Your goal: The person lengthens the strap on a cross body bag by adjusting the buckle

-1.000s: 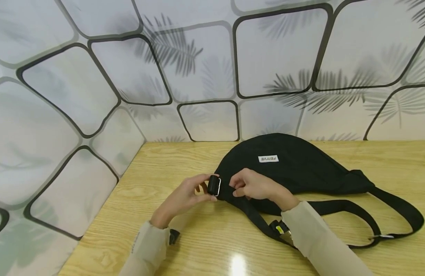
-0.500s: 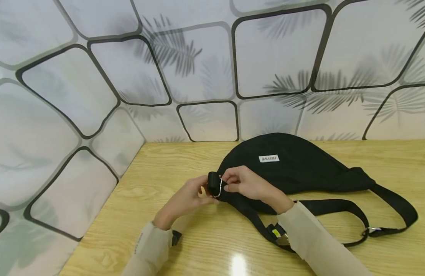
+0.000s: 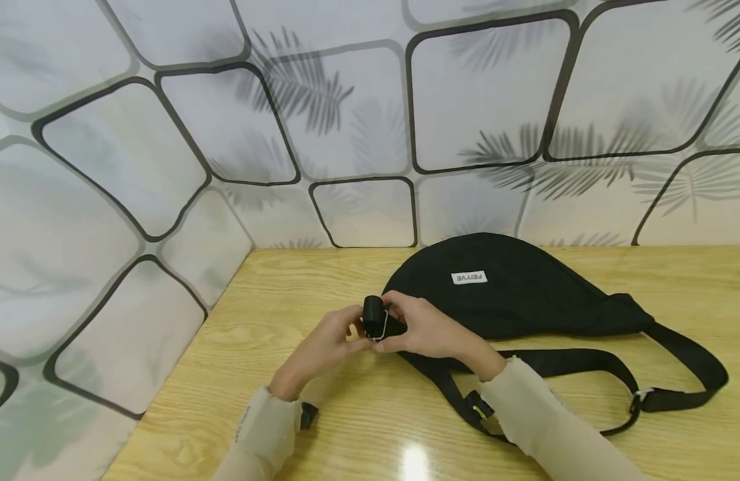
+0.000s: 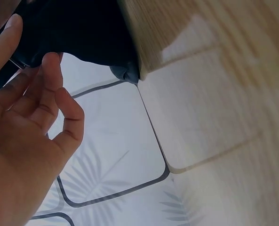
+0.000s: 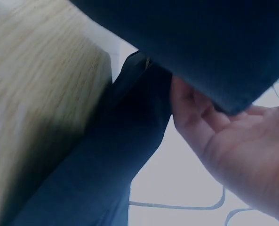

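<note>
A black sling bag (image 3: pixel 496 287) with a white label lies on the wooden table. At its left end, a black strap (image 3: pixel 373 312) bulges in a short loop through a thin silver metal buckle (image 3: pixel 386 325). My left hand (image 3: pixel 318 344) grips the strap at the buckle from the left, thumb below and fingers above. From the right, my right hand (image 3: pixel 433 327) pinches the strap at the buckle's other side. Dark fabric crosses the left wrist view above the left hand (image 4: pixel 31 122). In the right wrist view, the bag's fabric partly hides the right hand's (image 5: pixel 238 141) fingertips.
The bag's long strap (image 3: pixel 700 361) loops over the table (image 3: pixel 322 280) on the right, with a second metal buckle (image 3: pixel 640 399) on it. A black clip with a yellow mark (image 3: pixel 479 406) lies by the right sleeve. Patterned wall panels (image 3: pixel 364 207) stand behind and left.
My right hand has moved left from above the bag to the buckle and now pinches the strap there. The strap loop stands slightly higher. The long strap on the right has shifted slightly.
</note>
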The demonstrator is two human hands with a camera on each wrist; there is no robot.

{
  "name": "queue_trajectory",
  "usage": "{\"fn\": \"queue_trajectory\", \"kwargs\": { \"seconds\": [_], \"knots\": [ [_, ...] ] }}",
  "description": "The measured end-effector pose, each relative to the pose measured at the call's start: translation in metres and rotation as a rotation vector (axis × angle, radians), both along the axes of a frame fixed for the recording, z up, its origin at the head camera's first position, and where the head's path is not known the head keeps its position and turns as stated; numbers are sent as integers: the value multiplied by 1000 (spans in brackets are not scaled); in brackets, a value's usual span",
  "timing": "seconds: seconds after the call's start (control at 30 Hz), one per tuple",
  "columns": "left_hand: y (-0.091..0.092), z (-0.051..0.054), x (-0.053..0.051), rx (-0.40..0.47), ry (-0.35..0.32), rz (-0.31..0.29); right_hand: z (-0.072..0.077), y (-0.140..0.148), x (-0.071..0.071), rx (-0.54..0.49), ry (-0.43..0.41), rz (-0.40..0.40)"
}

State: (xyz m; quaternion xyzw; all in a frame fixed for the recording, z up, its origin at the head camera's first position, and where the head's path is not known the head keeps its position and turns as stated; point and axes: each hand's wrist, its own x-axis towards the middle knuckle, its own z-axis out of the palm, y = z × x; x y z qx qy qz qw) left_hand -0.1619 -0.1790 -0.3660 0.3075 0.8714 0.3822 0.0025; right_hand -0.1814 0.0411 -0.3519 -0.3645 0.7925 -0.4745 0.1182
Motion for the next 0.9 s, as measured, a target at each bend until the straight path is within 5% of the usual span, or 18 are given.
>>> {"fn": "queue_trajectory", "kwargs": {
  "seconds": [0.23,0.43,0.9],
  "knots": [
    [0,1,1,-12,-6,4,1,-12,10,80,143,-137],
    [-1,2,0,-29,-14,-6,0,-11,11,87,214,-177],
    [-9,0,-3,-87,-19,10,7,2,13,154,204,-231]
  ]
}}
